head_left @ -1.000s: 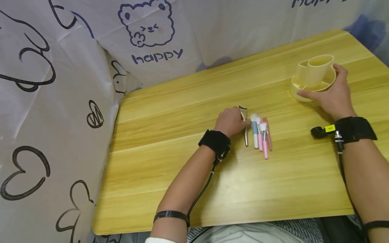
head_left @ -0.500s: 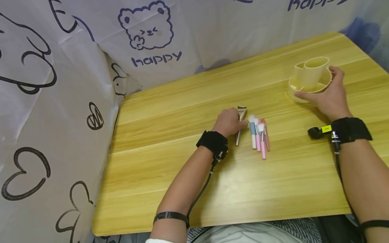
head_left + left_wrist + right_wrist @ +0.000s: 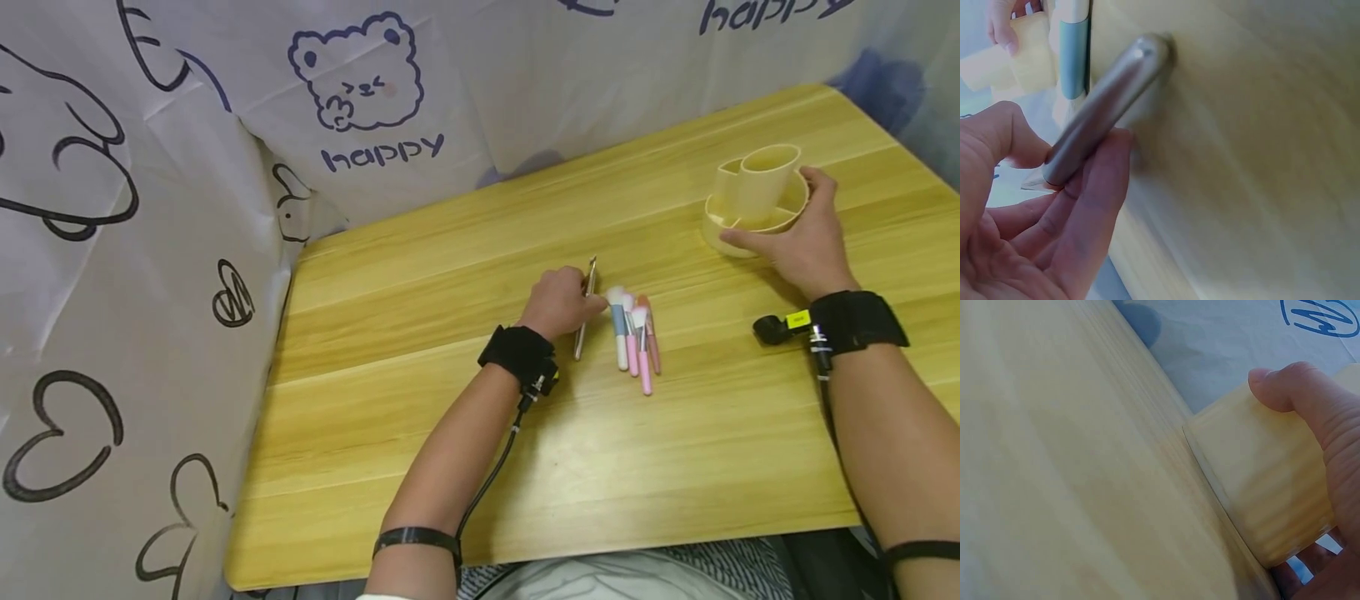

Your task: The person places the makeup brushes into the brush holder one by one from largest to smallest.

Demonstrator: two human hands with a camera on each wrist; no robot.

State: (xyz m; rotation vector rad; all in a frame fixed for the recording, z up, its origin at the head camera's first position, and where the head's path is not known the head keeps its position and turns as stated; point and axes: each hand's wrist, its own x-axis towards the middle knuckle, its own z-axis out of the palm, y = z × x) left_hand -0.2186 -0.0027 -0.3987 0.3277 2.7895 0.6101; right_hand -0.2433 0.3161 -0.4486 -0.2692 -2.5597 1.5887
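In the head view, my left hand pinches a metallic-handled makeup brush near mid-table. Its handle sticks out between thumb and fingers in the left wrist view, its rounded end close over the tabletop; most of the brush head is hidden there. At the right, my right hand grips the outer wall of a cream-yellow round holder with an upright oval cup and smaller compartments. In the right wrist view, the thumb lies on the holder's smooth wall, its base on the table.
Several makeup brushes lie side by side just right of my left hand: a blue-and-white brush and pink-handled ones. The wood-grain table meets a white printed cloth at the back and left.
The metallic brush has turned in my left fingers, its flat head now edge-on and its lower end swung left. My right hand keeps its grip on the holder.
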